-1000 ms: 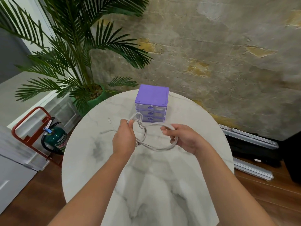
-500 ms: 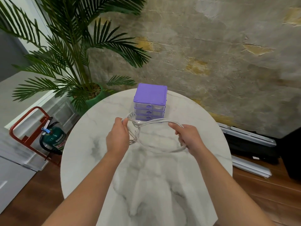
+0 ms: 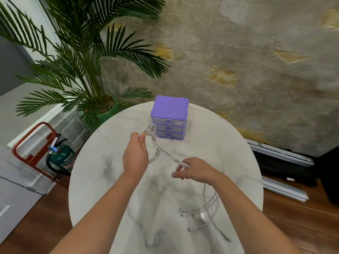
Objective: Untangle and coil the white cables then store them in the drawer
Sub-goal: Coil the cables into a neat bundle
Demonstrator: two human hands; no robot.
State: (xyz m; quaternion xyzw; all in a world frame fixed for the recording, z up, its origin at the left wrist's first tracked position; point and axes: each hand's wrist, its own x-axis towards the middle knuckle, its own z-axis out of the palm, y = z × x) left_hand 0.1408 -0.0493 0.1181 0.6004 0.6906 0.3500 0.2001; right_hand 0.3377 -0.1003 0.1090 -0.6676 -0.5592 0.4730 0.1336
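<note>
We note the left hand (image 3: 135, 156) gripping looped thin white cables (image 3: 155, 143) above the round marble counter (image 3: 229, 143), near its far edge; right hand (image 3: 196, 171) fingers (image 3: 180, 169) pinch the trailing strands.

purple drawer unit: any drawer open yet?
All shut. The three drawer fronts of the purple drawer unit sit flush in one stack, none pulled out toward the white cables.

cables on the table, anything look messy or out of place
Yes: loose cable ends sprawl uncoiled on the table under the right forearm, while only part is looped in the left hand. Nothing looks damaged.
</note>
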